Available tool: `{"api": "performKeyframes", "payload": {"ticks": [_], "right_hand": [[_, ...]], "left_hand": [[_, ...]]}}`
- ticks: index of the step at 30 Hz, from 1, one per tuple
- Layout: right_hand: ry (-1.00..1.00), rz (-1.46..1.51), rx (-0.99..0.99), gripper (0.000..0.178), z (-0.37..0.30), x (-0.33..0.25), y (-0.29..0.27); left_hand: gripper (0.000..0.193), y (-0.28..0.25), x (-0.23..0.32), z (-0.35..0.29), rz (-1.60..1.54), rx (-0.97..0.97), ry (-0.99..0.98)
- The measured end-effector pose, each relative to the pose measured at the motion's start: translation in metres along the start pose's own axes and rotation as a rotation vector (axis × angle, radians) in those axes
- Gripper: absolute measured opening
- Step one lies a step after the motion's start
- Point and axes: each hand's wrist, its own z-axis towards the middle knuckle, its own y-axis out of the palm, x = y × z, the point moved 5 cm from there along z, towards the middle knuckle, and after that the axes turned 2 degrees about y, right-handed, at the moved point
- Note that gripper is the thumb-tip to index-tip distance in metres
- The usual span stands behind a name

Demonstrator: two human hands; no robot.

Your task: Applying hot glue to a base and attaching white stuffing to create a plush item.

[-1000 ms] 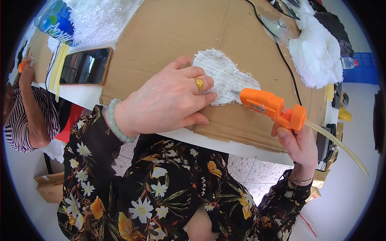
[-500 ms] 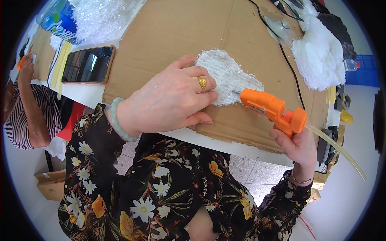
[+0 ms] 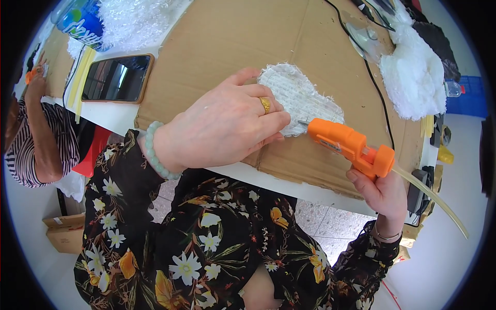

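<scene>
A white, frayed fabric piece (image 3: pixel 302 95) with a rounded, irregular outline lies on the brown cardboard sheet (image 3: pixel 217 41). My left hand (image 3: pixel 222 124) covers its left edge, fingers bent and pressed together over it; the fingertips are partly hidden. In my right hand (image 3: pixel 386 194) is an orange hot glue gun (image 3: pixel 338 138), gripped by its handle. Its metal nozzle points left, at the lower edge of the fabric beside my left fingers. From the gun's back end a long, clear yellowish glue stick (image 3: pixel 434 194) curves down to the right.
A phone (image 3: pixel 118 78), yellowish glue sticks (image 3: pixel 80 77), a blue-labelled bottle (image 3: pixel 80 23) and white tinsel-like material (image 3: pixel 137 23) are on the left. Fluffy white material (image 3: pixel 413 77) and a black cable (image 3: pixel 380 88) lie right. Another person's arm (image 3: pixel 44 134) works at far left.
My left fingers have shifted slightly right along the fabric, and the thumb is now tucked under. The glue gun's nozzle has dropped a little lower along the fabric's edge.
</scene>
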Motion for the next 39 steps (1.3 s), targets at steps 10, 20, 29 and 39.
{"api": "performKeyframes", "payload": {"ticks": [10,20,29,39], "right_hand": [[-0.018,-0.043,0.025,0.038,0.0,-0.009,0.001],[-0.038,0.016,0.098,0.024,0.009,-0.02,0.004],[-0.03,0.012,0.056,0.025,0.014,-0.022,0.004],[-0.069,0.005,0.063,0.025,0.024,-0.028,0.005]], "left_hand": [[0.024,-0.001,-0.003,0.001,0.031,-0.153,-0.056],[0.013,0.0,-0.003,-0.001,0.056,0.001,-0.003],[0.015,0.001,-0.005,-0.001,0.038,-0.008,-0.01],[0.02,0.0,-0.009,-0.003,-0.033,0.03,-0.063]]}}
